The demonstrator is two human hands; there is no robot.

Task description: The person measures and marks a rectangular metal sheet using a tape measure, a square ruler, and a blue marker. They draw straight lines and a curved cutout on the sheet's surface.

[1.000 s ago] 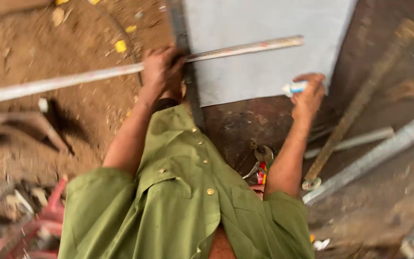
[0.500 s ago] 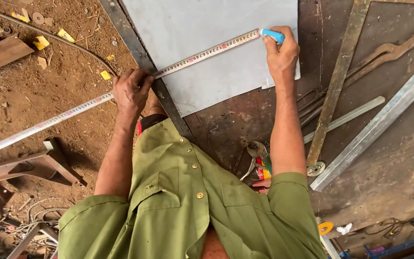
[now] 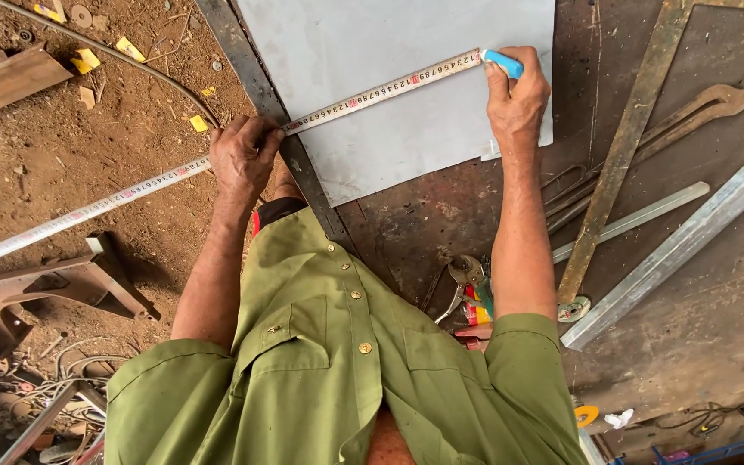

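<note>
On the bench (image 3: 441,224), one grey metal sheet (image 3: 389,103) lies flat with one tape measure (image 3: 372,93) stretched across it. Your left hand (image 3: 241,155) pinches the tape at the sheet's left edge; your right hand (image 3: 517,95) presses the blue-tipped end down. Measuring step, likely; a steady reading seems needed. Two hands, one tape, one sheet.
</note>
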